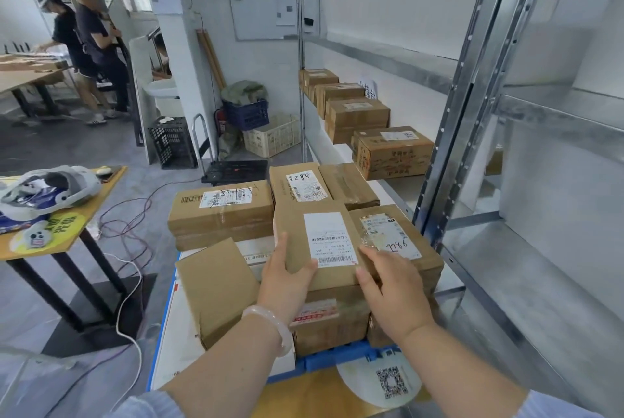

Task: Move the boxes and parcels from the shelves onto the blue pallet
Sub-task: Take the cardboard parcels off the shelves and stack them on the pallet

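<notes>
Gripping with the left hand (283,286) the near-left edge of the labelled parcel (320,242), clasping its near-right corner with the right hand (391,292) — atop the stack (219,215) on the blue pallet (341,358). Seems well along, yet not done — left to fetch, four boxes (393,152) on the shelf (337,149) at right.
</notes>
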Action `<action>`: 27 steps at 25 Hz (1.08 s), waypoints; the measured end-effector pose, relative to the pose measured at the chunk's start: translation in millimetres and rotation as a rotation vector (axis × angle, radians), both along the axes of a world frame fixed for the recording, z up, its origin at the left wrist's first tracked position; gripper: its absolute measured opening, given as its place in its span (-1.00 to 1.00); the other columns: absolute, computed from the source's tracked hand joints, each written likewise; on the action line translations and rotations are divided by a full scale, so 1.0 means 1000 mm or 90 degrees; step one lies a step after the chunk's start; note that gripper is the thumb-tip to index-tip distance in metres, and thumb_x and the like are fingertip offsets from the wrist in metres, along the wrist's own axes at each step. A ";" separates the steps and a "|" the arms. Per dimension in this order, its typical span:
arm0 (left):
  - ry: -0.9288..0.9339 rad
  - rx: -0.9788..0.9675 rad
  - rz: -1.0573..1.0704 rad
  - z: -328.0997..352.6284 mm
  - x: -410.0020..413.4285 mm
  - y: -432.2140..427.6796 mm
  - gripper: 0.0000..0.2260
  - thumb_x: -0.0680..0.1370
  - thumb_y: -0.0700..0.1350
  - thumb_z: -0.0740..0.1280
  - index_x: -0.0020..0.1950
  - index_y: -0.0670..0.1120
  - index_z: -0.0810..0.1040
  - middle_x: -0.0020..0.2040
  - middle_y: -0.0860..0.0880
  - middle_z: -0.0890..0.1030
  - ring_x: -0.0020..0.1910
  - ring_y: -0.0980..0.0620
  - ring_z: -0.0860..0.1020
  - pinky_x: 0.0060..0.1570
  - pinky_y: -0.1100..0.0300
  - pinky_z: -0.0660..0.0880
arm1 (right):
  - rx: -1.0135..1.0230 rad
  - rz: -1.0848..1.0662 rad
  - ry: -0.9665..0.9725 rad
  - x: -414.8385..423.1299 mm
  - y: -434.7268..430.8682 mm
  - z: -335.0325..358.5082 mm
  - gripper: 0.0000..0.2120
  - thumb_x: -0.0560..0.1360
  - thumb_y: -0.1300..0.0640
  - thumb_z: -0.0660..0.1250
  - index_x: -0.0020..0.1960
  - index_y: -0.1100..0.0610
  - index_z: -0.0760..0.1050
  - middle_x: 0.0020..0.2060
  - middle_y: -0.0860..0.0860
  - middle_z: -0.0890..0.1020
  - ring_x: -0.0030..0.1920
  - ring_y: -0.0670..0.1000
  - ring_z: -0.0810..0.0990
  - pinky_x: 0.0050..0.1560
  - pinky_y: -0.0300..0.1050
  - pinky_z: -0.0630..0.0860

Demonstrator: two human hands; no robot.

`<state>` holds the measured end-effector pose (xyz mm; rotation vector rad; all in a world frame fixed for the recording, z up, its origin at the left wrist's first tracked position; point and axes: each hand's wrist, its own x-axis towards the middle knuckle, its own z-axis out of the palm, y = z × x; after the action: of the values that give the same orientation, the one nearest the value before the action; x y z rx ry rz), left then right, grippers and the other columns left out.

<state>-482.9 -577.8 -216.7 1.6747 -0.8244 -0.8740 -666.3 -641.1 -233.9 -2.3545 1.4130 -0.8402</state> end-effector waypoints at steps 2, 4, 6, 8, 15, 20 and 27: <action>0.006 0.023 0.002 -0.004 0.001 0.000 -0.33 0.52 0.03 0.38 0.52 0.28 0.10 0.42 0.01 0.37 0.31 -0.03 0.43 0.28 -0.06 0.43 | 0.012 0.025 0.047 -0.001 -0.002 -0.004 -0.47 0.54 -0.29 -0.07 0.40 -0.12 0.35 0.27 -0.17 0.50 0.32 -0.08 0.35 0.41 0.11 0.21; 0.012 0.031 0.006 -0.008 0.002 0.000 -0.35 0.53 0.03 0.36 0.51 0.28 0.10 0.41 0.02 0.40 0.30 -0.03 0.44 0.28 -0.05 0.43 | 0.009 0.036 0.072 -0.002 -0.004 -0.007 -0.48 0.55 -0.28 -0.10 0.41 -0.14 0.34 0.29 -0.19 0.48 0.37 -0.09 0.32 0.44 0.13 0.14; 0.022 0.036 0.011 -0.009 0.003 -0.001 -0.37 0.54 0.03 0.35 0.51 0.29 0.11 0.39 0.04 0.42 0.28 -0.02 0.45 0.27 -0.03 0.44 | -0.020 -0.004 0.079 -0.004 -0.008 -0.008 -0.51 0.56 -0.24 -0.07 0.40 -0.13 0.33 0.33 -0.15 0.45 0.39 -0.06 0.29 0.46 0.15 0.12; 0.023 0.047 0.010 -0.009 0.005 -0.004 -0.37 0.54 0.05 0.34 0.51 0.30 0.09 0.40 0.03 0.40 0.30 -0.04 0.44 0.29 -0.05 0.42 | -0.017 -0.085 0.120 -0.006 -0.015 -0.007 -0.50 0.57 -0.23 -0.05 0.46 -0.13 0.24 0.45 -0.08 0.31 0.47 0.00 0.15 0.49 0.16 0.00; 0.009 0.056 -0.006 -0.012 0.005 -0.013 -0.34 0.54 0.08 0.33 0.52 0.29 0.03 0.44 0.00 0.35 0.34 -0.06 0.40 0.34 -0.07 0.37 | 0.048 -0.102 0.192 -0.004 -0.020 -0.011 -0.18 0.40 -0.41 -0.45 0.52 -0.17 0.13 0.53 -0.07 0.18 0.53 0.01 -0.01 0.48 0.20 -0.22; -0.015 0.051 -0.032 -0.016 0.008 -0.016 -0.29 0.53 0.12 0.34 0.54 0.24 -0.02 0.48 0.01 0.30 0.41 -0.06 0.33 0.39 -0.09 0.30 | 0.053 -0.099 0.197 -0.002 -0.021 -0.009 -0.25 0.43 -0.39 -0.37 0.51 -0.18 0.12 0.52 -0.08 0.20 0.53 0.02 0.01 0.48 0.22 -0.19; -0.219 -0.010 -0.035 -0.013 0.023 -0.005 -0.35 0.54 0.13 0.30 0.55 0.20 0.04 0.55 0.05 0.18 0.51 0.03 0.16 0.46 -0.03 0.20 | -0.061 0.055 0.119 0.028 -0.005 0.015 -0.44 0.56 -0.28 -0.14 0.52 -0.15 0.07 0.54 -0.07 0.13 0.53 -0.06 -0.08 0.48 -0.01 -0.29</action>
<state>-460.2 -582.8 -229.6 1.8229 -1.1107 -0.6195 -638.5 -646.0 -219.2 -2.6065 1.3548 -0.6946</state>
